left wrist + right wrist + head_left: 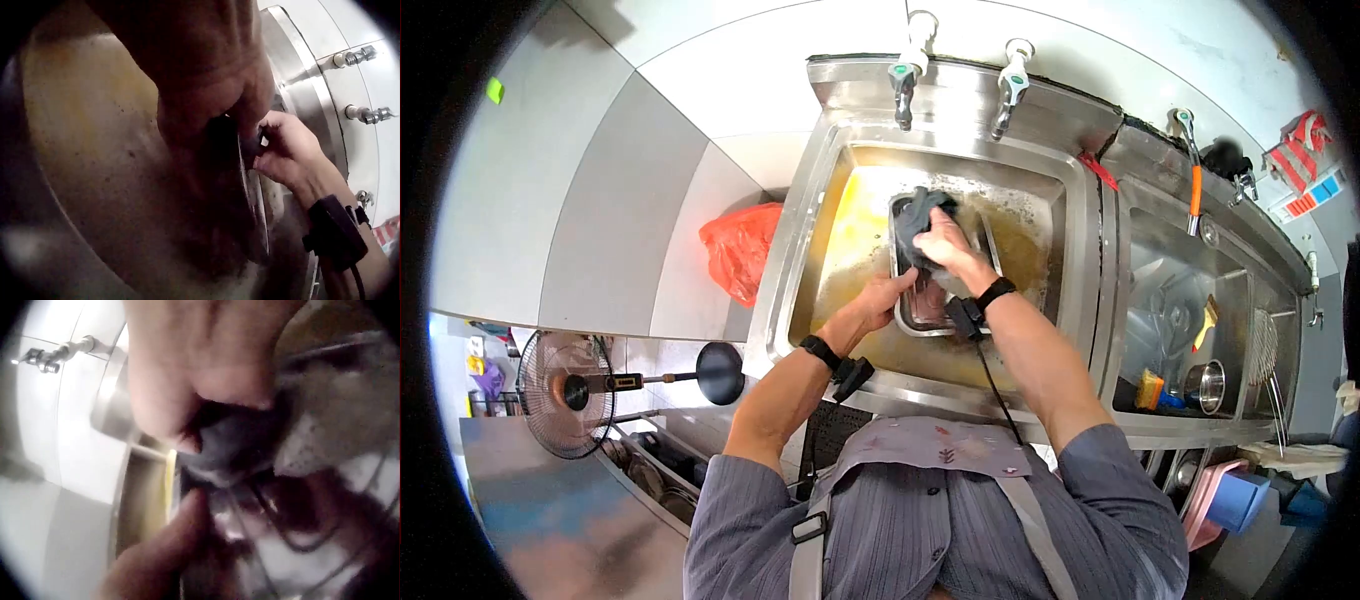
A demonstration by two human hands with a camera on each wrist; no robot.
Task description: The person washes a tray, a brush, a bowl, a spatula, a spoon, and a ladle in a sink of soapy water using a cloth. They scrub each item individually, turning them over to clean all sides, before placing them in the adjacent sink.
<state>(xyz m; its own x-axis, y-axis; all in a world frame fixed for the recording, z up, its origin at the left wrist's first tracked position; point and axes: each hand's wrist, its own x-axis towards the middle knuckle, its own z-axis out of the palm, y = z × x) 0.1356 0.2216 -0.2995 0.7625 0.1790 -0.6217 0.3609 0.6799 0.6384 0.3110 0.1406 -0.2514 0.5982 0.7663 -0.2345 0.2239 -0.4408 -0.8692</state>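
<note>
A rectangular metal tray (pixel 924 322) is in the left sink basin, tilted in the left wrist view. My left hand (pixel 886 298) grips its left rim, with the thumb on the upper side. My right hand (pixel 945 245) holds a dark grey cloth (pixel 918 215) against the tray's far left part. In the right wrist view the cloth (pixel 231 447) is bunched under my right hand (pixel 206 375), close to the thumb of my left hand (pixel 156 550). Suds or murky water lie beside the cloth.
Two taps (pixel 905 90) stand behind the basin (pixel 820 230). An orange-red bag (pixel 742 250) lies to its left. The right basin holds a metal pot (pixel 1204 386), a sponge (pixel 1149 388) and a yellow-handled brush (pixel 1206 322). A fan (pixel 570 393) stands at the lower left.
</note>
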